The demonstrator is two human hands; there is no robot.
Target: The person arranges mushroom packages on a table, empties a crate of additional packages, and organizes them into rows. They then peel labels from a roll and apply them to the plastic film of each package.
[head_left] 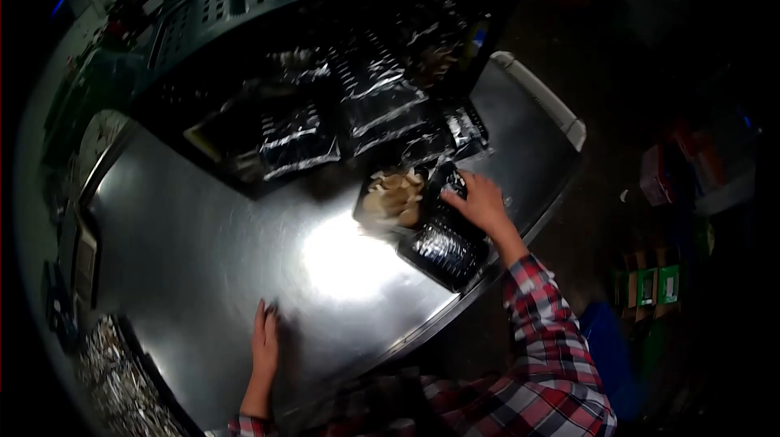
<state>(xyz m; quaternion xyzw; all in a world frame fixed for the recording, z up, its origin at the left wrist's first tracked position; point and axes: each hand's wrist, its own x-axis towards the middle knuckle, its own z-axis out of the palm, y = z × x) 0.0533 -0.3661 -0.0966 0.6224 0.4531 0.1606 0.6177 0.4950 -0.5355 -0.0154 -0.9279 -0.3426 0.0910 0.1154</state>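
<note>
A dark plastic tray sits near the right edge of a shiny steel desk. The person's right hand lies palm down on top of it, fingers reaching over the tray's far side. It is too dark to tell whether the fingers are closed around the tray or only resting on it.

Just left of this tray, and touching it, is an open tray of pale, beige food pieces; what the food is cannot be made out. Just in front of the hand, closer to the person and at the desk's edge, is another black tray covered in glossy film.

Behind these, further from the person, a loose pile of film-wrapped black packs spreads across the back of the desk, catching the light.

The left hand is well apart from all the trays, at the near edge of the desk. It lies flat, palm down, fingers straight and together, holding nothing. A bright glare marks the bare steel between the two hands.

Both arms wear red, white and dark checked sleeves. The floor to the right is dark, with green boxes standing on it.
</note>
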